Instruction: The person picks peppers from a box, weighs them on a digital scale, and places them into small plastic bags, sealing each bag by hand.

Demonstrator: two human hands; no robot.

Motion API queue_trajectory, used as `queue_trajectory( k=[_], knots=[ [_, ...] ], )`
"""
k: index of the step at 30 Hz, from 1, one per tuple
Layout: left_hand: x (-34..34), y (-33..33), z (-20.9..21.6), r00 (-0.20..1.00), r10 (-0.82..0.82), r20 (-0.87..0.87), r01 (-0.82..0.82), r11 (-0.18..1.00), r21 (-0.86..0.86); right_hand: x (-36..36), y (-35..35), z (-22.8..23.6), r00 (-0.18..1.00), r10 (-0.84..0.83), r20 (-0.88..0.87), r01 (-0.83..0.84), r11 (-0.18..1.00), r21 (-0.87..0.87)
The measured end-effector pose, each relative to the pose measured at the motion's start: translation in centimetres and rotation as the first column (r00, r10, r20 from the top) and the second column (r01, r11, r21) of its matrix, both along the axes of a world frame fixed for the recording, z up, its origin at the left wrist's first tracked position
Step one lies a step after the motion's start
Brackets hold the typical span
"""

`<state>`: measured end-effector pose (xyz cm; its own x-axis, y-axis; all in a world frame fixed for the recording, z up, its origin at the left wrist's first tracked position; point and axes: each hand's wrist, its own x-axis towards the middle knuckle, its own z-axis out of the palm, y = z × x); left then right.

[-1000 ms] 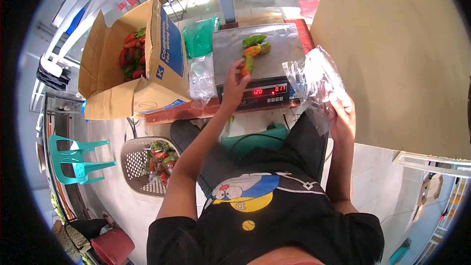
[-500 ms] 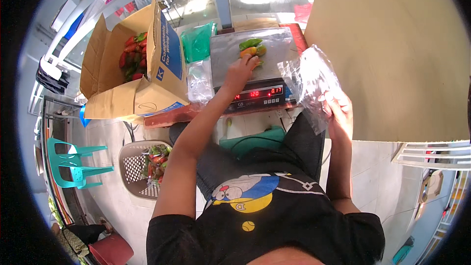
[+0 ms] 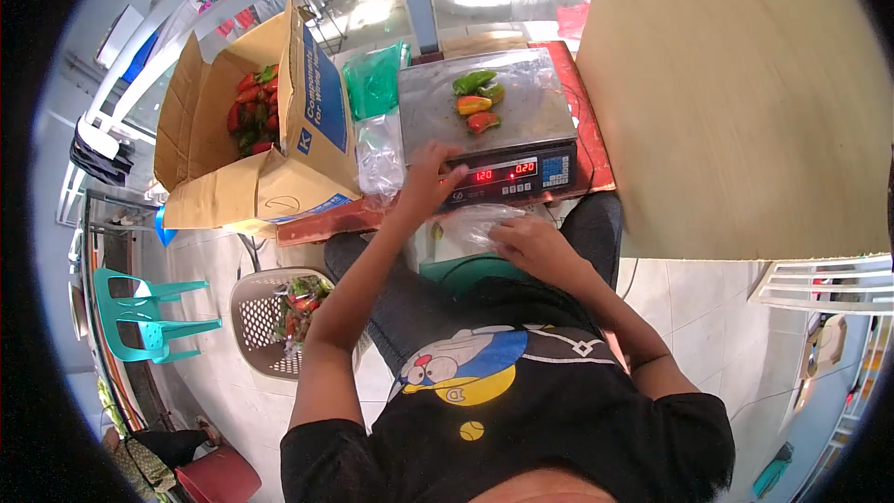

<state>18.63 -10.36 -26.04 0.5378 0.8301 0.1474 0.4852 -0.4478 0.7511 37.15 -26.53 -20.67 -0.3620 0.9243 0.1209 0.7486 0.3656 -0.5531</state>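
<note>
Several peppers lie in a short row on the metal pan (image 3: 531,84) of a digital scale: a green pepper (image 3: 472,83), an orange pepper (image 3: 474,105) and a red pepper (image 3: 482,122) among them. My left hand (image 3: 431,183) is over the scale's front left corner, beside the lit red display (image 3: 503,171). Its thumb and fingers are apart, and nothing shows in them. Below the scale's front edge, in front of my lap, my right hand (image 3: 538,244) grips a crumpled clear plastic bag (image 3: 477,226). The fingertips of that hand are partly hidden.
An open cardboard box (image 3: 214,200) of red and green peppers stands left of the scale. Between them lie green plastic bags (image 3: 372,79) and clear bags (image 3: 380,154). A basket (image 3: 250,317) with bagged peppers is on the floor. A tan board (image 3: 736,112) rises on the right.
My left hand has let go of the red pepper and drawn back toward the scale's front. My right hand has brought the clear bag down and left, below the display.
</note>
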Motion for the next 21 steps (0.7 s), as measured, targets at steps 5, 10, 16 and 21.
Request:
queue_trajectory(
  k=[5, 10, 16, 21],
  knots=[
    [-3.9, -4.7, -0.6, 0.969, -0.245, 0.022, 0.213, 0.791, -0.573, -0.4, 0.9, -1.5, 0.998, 0.034, 0.060, -0.042, 0.991, 0.124],
    [-7.3, -6.6, -1.0, 0.987, -0.096, 0.128, 0.144, 0.881, -0.451, -1.3, 2.8, -0.2, 0.951, 0.286, -0.120, -0.279, 0.957, 0.073],
    [-9.6, -6.9, 0.0, 0.958, 0.208, 0.196, -0.122, 0.918, -0.377, 0.7, 10.8, 1.8, 0.987, -0.150, -0.059, 0.161, 0.947, 0.279],
    [-10.9, -6.2, 0.0, 0.921, 0.309, 0.237, -0.223, 0.917, -0.330, 2.2, 19.9, -1.6, 0.871, -0.208, 0.446, 0.116, 0.968, 0.224]
  ],
)
